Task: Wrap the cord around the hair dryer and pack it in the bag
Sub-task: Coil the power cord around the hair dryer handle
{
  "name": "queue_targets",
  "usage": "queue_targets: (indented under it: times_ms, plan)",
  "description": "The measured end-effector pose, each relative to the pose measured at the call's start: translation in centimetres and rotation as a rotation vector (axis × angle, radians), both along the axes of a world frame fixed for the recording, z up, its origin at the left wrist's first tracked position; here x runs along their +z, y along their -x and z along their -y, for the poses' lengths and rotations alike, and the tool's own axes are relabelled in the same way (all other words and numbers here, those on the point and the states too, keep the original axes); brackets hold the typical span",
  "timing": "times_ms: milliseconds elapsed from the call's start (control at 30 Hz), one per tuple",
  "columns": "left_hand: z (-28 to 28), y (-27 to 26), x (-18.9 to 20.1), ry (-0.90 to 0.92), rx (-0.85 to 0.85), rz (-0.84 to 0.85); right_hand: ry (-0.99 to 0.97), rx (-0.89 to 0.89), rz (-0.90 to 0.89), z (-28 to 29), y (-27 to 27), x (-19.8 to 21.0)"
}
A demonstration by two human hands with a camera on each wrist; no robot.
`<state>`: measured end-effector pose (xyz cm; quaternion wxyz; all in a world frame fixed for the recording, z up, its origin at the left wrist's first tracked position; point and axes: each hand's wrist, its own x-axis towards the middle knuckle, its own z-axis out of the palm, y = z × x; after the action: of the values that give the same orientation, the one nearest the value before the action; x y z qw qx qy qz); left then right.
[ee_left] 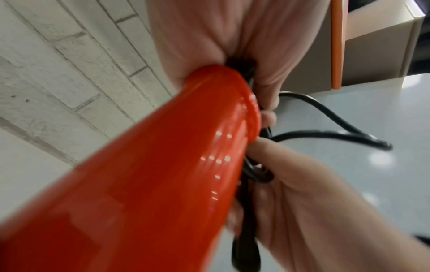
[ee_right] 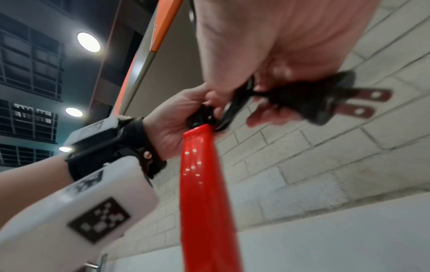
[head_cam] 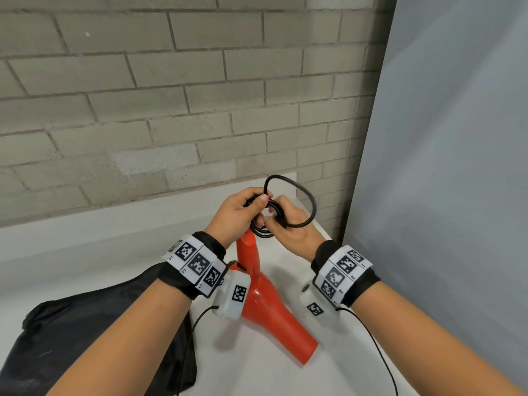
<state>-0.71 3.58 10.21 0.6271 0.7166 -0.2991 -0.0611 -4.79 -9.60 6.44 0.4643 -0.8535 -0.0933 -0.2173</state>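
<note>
A red hair dryer [head_cam: 265, 304] stands on the white table [head_cam: 85, 252], nozzle toward me and handle up. Its black cord [head_cam: 313, 201] is bunched in coils at the handle's top end, with one big loop sticking out to the right. My left hand [head_cam: 251, 205] grips the coils right above the handle end. My right hand [head_cam: 278, 224] holds the cord beside it. In the right wrist view the fingers of that hand [ee_right: 291, 36] pinch the cord by the two-pronged plug [ee_right: 309, 103]. The black bag [head_cam: 85, 324] lies flat at the lower left.
A grey brick wall [head_cam: 171, 110] rises just behind the table. A pale grey panel [head_cam: 443, 167] closes off the right side. Thin black sensor cables [head_cam: 371, 338] hang from both wrist units.
</note>
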Motion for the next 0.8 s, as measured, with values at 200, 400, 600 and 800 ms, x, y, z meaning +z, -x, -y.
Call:
queue_targets:
  times_ms: [200,400,600,800]
  plan:
    - [0.0,0.1,0.1,0.057,-0.086,-0.065,0.286,-0.055,-0.451,4.7,0.8,-5.0]
    - [0.4,0.3,0.3,0.058,-0.086,-0.07,0.369,-0.153,-0.818,6.6,1.0,-6.8]
    - [0.7,0.4,0.3,0.036,-0.093,-0.043,0.138,0.089,-0.455,3.6,1.2,-3.6]
    - [0.6,0.5,0.2,0.098,-0.052,-0.08,-0.245,0.138,-0.323,2.0,0.3,-1.2]
